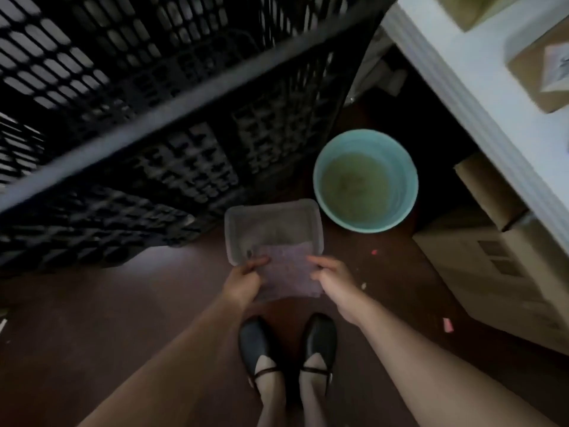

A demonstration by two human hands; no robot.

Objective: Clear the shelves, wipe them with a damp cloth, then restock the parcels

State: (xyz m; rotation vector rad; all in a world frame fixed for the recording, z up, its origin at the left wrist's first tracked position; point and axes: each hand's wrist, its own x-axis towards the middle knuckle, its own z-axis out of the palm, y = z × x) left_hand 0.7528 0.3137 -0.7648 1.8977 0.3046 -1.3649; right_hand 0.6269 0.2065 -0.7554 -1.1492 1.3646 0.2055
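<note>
The pale purple textured cloth [284, 274] is pinched at its side edges by the fingers of the left hand [243, 282] and right hand [332, 280], held spread above the clear rectangular plastic tub [272, 223], probably so drips are caught.

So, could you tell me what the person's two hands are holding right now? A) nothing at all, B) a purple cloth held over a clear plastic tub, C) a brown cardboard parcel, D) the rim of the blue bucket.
B: the left hand and right hand each pinch a side of the purple cloth above the clear plastic tub; the blue bucket stands apart, untouched.
</note>
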